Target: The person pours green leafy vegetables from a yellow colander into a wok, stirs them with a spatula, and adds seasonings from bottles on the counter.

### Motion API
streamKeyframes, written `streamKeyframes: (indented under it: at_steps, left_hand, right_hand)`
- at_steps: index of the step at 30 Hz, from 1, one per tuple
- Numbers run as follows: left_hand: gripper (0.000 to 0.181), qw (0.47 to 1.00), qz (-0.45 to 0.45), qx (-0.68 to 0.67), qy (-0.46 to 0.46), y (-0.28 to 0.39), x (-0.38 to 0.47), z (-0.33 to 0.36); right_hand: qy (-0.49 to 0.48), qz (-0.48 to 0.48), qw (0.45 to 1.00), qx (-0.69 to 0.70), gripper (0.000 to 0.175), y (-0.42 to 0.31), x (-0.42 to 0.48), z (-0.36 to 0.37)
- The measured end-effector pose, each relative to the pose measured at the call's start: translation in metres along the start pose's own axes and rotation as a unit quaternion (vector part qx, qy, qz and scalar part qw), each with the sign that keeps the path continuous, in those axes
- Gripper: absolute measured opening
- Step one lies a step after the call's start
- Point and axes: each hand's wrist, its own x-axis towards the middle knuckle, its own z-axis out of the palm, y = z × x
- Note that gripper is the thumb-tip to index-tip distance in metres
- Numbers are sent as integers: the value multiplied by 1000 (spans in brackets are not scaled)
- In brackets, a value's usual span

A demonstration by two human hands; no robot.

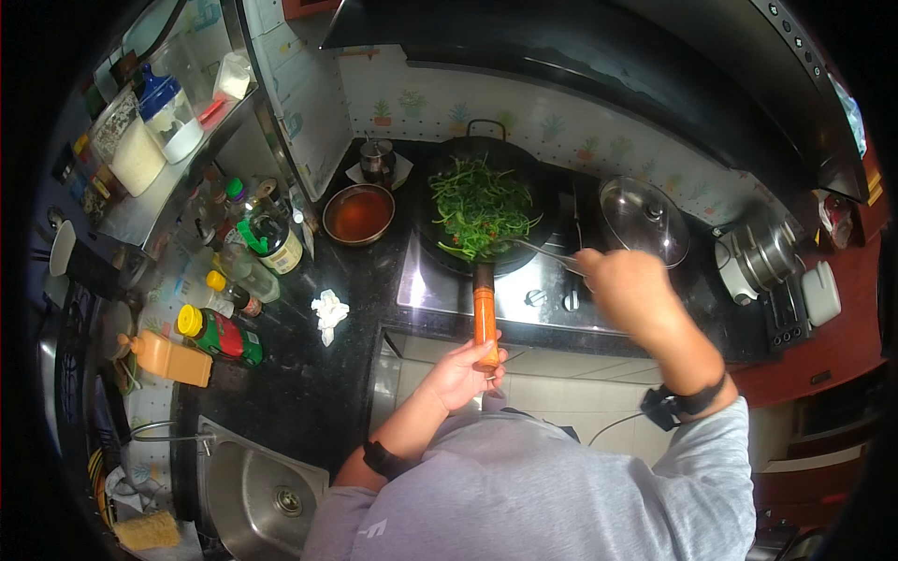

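A dark wok (519,151) stands on the steel gas stove (435,287), heaped with leafy green vegetables (484,210) that have small red bits among them. My left hand (466,368) is wrapped around the end of the wok's wooden handle (484,315). Over the stove's front right, my right hand (624,287) grips a metal cooking utensil (544,251). Its far end reaches into the greens at the wok's near right side, and the greens hide its tip.
Left of the wok are a metal bowl of reddish-brown liquid (359,214), a small lidded steel pot (377,161) and crumpled tissue (328,315). Bottles (280,238) line the left counter above a sink (263,491). A glass lid (642,217) and a steel steamer (754,256) stand right; a range hood (561,63) overhangs.
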Motion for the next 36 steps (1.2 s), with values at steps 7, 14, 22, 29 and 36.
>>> streamKeyframes:
  at_steps: [7,14,22,29,36]
  left_hand:
    - [35,1000,13,17,-6,4,1,-6]
    - [54,994,47,-53,-81,11,-4,-8]
    - [54,995,87,-40,-12,47,-40,-9]
    - [49,996,76,-13,39,57,-47,-3]
    - [50,997,68,-18,24,51,-41,-2]
  right_hand:
    - [10,125,987,103,21,42,53,49]
    - [-146,108,981,-68,23,114,128,-15]
    - [-250,262,851,381,31,169,166,104]
    - [5,182,797,577,32,91,84,190]
    - [159,9,979,126,29,21,18,80]
